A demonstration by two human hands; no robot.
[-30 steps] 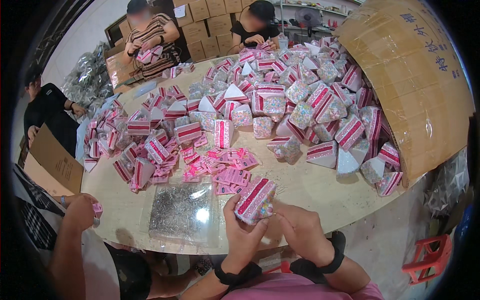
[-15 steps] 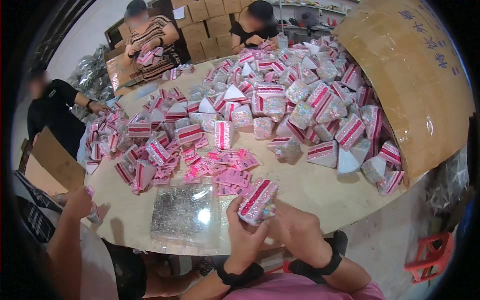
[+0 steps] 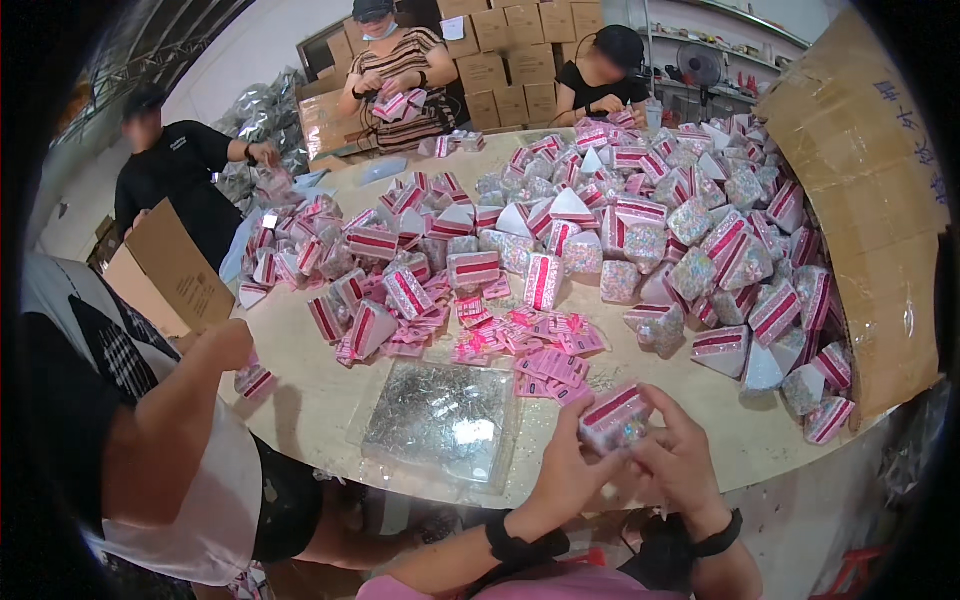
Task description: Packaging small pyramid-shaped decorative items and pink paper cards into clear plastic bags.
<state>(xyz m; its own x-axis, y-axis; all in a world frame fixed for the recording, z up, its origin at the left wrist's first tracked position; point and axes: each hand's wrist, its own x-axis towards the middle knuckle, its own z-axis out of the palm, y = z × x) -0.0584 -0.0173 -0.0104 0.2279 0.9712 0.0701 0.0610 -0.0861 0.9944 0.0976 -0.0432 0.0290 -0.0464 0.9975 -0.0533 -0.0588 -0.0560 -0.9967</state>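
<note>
Above the near edge of the table I hold a cake-slice-shaped ornament [image 3: 612, 418], white and glittery with deep pink stripes and pastel specks on its near side. My left hand [image 3: 566, 468] grips its left side, thumb in front. Around its right side curl the fingers of my right hand [image 3: 682, 452], with the thumb pressed near the lower front. Just beyond lie several pink cards [image 3: 552, 370]. A clear flat tray [image 3: 435, 420] strewn with thin silvery bits lies to the left of my hands.
A large heap of similar cake slices [image 3: 690, 220] covers the table's middle and right. A big cardboard sheet [image 3: 860, 220] borders the right side. Close on my left, a person's arm [image 3: 195, 410] reaches over the table edge. Other people work on the far side; an open carton [image 3: 170, 270] stands at left.
The view has swung left, so the table sits further right. My right hand has come up from beside the slice onto its right side. The slice has turned in my hands.
</note>
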